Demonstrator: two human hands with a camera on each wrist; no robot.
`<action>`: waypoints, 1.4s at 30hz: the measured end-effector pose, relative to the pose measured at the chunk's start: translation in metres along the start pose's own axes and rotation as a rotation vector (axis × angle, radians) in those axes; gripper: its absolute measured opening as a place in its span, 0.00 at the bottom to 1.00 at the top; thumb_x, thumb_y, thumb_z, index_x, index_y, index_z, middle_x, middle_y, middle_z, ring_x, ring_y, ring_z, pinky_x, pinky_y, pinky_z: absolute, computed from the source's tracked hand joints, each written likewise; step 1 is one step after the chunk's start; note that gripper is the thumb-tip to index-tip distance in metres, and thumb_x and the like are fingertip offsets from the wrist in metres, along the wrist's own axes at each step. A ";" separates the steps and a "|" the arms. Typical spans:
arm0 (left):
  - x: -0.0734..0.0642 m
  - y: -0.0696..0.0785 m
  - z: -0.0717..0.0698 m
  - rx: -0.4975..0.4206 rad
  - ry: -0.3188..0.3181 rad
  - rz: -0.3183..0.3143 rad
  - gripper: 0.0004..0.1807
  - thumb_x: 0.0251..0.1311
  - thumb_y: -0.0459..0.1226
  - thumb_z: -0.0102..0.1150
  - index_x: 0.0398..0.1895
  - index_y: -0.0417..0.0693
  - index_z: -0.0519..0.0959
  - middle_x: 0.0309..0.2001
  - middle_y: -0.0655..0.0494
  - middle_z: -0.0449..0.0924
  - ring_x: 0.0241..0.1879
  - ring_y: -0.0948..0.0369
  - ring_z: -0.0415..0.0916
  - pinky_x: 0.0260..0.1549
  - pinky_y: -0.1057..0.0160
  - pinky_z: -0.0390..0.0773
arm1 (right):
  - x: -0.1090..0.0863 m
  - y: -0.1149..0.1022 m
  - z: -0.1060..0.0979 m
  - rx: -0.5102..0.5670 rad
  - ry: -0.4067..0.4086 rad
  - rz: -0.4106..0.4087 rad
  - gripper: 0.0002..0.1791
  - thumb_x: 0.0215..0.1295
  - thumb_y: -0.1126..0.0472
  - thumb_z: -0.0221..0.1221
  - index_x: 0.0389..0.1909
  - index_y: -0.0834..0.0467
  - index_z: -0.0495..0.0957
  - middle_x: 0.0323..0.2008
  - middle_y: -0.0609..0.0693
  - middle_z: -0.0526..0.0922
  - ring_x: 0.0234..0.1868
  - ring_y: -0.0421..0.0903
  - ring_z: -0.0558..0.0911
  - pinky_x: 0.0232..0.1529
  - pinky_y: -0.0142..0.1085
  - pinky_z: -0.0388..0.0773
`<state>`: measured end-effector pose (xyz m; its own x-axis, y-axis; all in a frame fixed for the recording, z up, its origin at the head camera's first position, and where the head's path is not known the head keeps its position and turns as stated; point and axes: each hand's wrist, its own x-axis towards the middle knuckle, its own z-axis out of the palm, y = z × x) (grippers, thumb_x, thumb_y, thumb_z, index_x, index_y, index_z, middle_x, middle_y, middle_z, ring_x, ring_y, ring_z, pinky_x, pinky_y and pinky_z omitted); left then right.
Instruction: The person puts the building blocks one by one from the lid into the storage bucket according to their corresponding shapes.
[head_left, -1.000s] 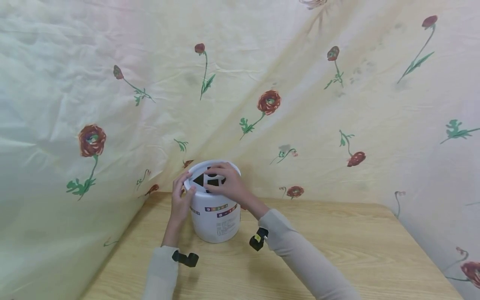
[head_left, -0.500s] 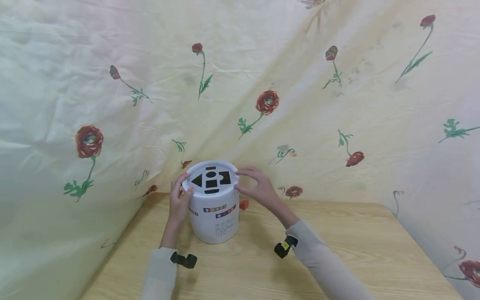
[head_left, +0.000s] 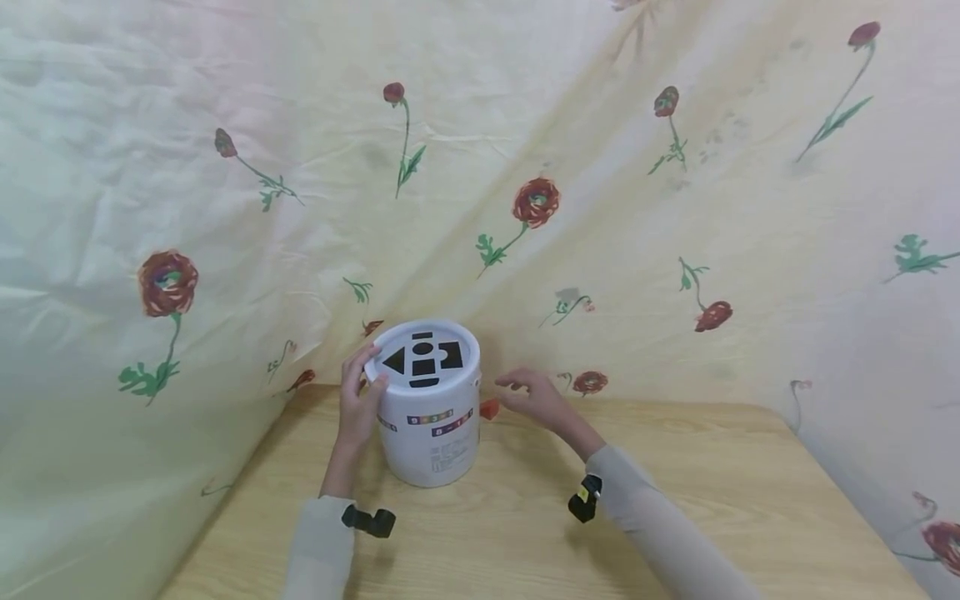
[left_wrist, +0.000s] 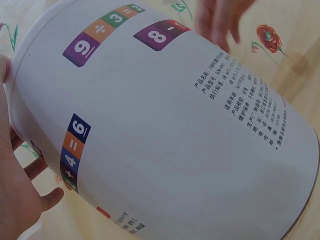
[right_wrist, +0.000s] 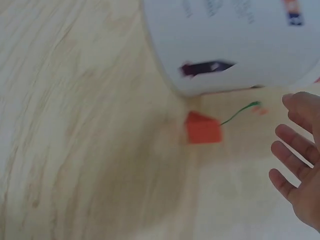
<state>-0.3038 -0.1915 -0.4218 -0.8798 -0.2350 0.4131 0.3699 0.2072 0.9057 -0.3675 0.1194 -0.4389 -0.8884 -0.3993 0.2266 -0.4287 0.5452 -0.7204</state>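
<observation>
A white bucket (head_left: 431,450) stands upright on the wooden table, its lid (head_left: 448,379) cut with several dark shaped holes. My left hand (head_left: 360,408) grips the upper left side of the bucket, with thumb and fingertips at the lid's rim. To the bucket's right, my right hand (head_left: 536,402) hovers with nothing in it, fingers loosely bent and spread. Just below that hand lies a small red house-shaped block (right_wrist: 204,132), close to the bucket's base. The left wrist view shows printed number strips (left_wrist: 75,145) and black text on the bucket's side.
The pale wood table (head_left: 675,500) spreads to the right and front. A flower-printed cloth (head_left: 637,208) hangs close behind the bucket and along the left side. Both wrists carry black camera bands (head_left: 369,521).
My right hand has drawn back from above the lid, past its right rim, then down and away toward the red block. The left hand stays on the bucket.
</observation>
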 end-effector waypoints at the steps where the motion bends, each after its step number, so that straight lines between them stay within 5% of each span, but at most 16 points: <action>1: 0.000 0.000 0.000 0.002 0.001 -0.001 0.28 0.67 0.43 0.52 0.72 0.54 0.70 0.76 0.54 0.58 0.75 0.50 0.55 0.73 0.34 0.55 | 0.002 0.004 0.003 -0.013 -0.016 0.004 0.19 0.69 0.59 0.62 0.59 0.60 0.81 0.59 0.56 0.83 0.59 0.57 0.79 0.62 0.56 0.77; 11: -0.001 0.000 -0.001 0.005 0.012 -0.003 0.28 0.67 0.42 0.52 0.72 0.54 0.70 0.76 0.53 0.58 0.75 0.50 0.56 0.74 0.35 0.56 | 0.021 0.022 0.029 -0.071 -0.118 0.038 0.18 0.65 0.64 0.65 0.56 0.62 0.82 0.57 0.58 0.84 0.61 0.59 0.80 0.63 0.57 0.76; 16: -0.003 0.001 0.001 0.011 0.004 -0.006 0.29 0.67 0.43 0.51 0.72 0.55 0.70 0.77 0.54 0.57 0.76 0.50 0.54 0.74 0.34 0.55 | 0.027 0.022 0.034 -0.123 -0.188 0.002 0.12 0.66 0.66 0.65 0.50 0.61 0.85 0.48 0.56 0.88 0.51 0.55 0.84 0.58 0.52 0.81; 24: -0.002 0.002 0.001 0.022 0.011 -0.008 0.27 0.69 0.45 0.51 0.71 0.58 0.70 0.76 0.58 0.58 0.75 0.52 0.55 0.73 0.35 0.57 | 0.027 0.021 0.033 -0.260 -0.171 -0.008 0.05 0.64 0.63 0.67 0.39 0.57 0.89 0.40 0.51 0.89 0.44 0.47 0.81 0.53 0.48 0.79; 31: -0.003 0.002 0.001 0.020 0.010 -0.011 0.28 0.68 0.43 0.51 0.71 0.57 0.70 0.76 0.57 0.57 0.75 0.52 0.55 0.73 0.35 0.56 | 0.025 0.026 0.030 -0.152 -0.202 0.072 0.06 0.68 0.62 0.64 0.38 0.58 0.89 0.34 0.51 0.89 0.33 0.42 0.80 0.39 0.35 0.81; 38: -0.002 -0.001 0.000 0.005 0.002 0.029 0.29 0.67 0.42 0.52 0.72 0.53 0.69 0.76 0.52 0.58 0.75 0.50 0.56 0.74 0.35 0.54 | 0.025 0.029 0.024 -0.101 -0.211 0.103 0.06 0.67 0.66 0.64 0.38 0.60 0.89 0.37 0.53 0.90 0.38 0.48 0.86 0.44 0.40 0.86; 42: -0.007 0.015 -0.001 0.002 -0.011 0.015 0.30 0.67 0.40 0.51 0.73 0.45 0.68 0.76 0.47 0.57 0.75 0.47 0.56 0.75 0.36 0.53 | 0.024 0.028 0.022 -0.101 -0.237 0.074 0.06 0.65 0.68 0.64 0.39 0.61 0.89 0.37 0.54 0.91 0.38 0.48 0.87 0.44 0.41 0.87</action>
<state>-0.2921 -0.1877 -0.4109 -0.8772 -0.2215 0.4259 0.3829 0.2124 0.8990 -0.3974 0.1093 -0.4678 -0.8600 -0.5102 0.0073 -0.3884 0.6452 -0.6579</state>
